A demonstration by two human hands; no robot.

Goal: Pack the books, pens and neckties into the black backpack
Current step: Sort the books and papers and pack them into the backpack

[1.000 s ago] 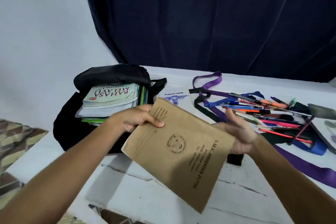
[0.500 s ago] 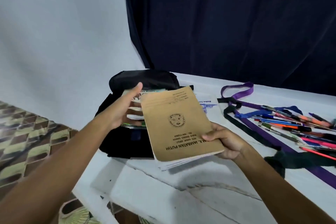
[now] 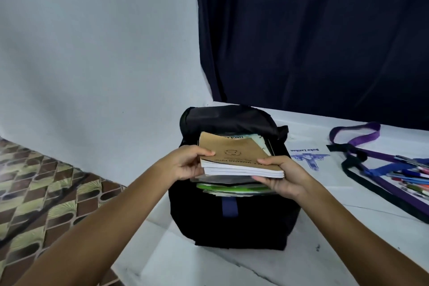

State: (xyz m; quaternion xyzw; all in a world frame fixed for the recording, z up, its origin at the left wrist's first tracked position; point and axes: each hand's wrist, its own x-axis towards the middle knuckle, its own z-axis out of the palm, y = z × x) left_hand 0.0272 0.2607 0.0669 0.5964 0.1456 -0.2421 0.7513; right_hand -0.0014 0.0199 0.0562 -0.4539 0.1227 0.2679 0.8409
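- The left hand [image 3: 185, 163] pinches the near left corner of the brown-covered books [image 3: 234, 155], thumb on top of the cover and fingers curled underneath.
- The right hand [image 3: 282, 176] grips the near right corner of the same stack, thumb across the cover's printed edge and fingers cupped under the white page block.
- The stack sits between the two hands, held level at the mouth of the black backpack [image 3: 232, 220], its far end reaching in under the folded-back top flap.
- It looks like several thin exercise books with one kraft-brown cover on top, bearing a round crest and a line of dark print; the white page edges face the camera.
- Below the stack, other books already fill the opening: a green-edged book [image 3: 232, 187] and pale covers, with a strip of another cover showing at the far side.
- Room to move is tight at the bag's mouth, where the flap hangs just above the stack's far end and the bag's sides flank it.
- The backpack stands near the left edge of the white table [image 3: 325, 220], with patterned floor [image 3: 46, 192] beyond that edge.
- To the right, on the table, lie a white exercise book [image 3: 311, 158] with blue print, then purple, black and blue neckties [image 3: 362, 137] and a heap of pens [image 3: 411, 177], well apart from the hands.
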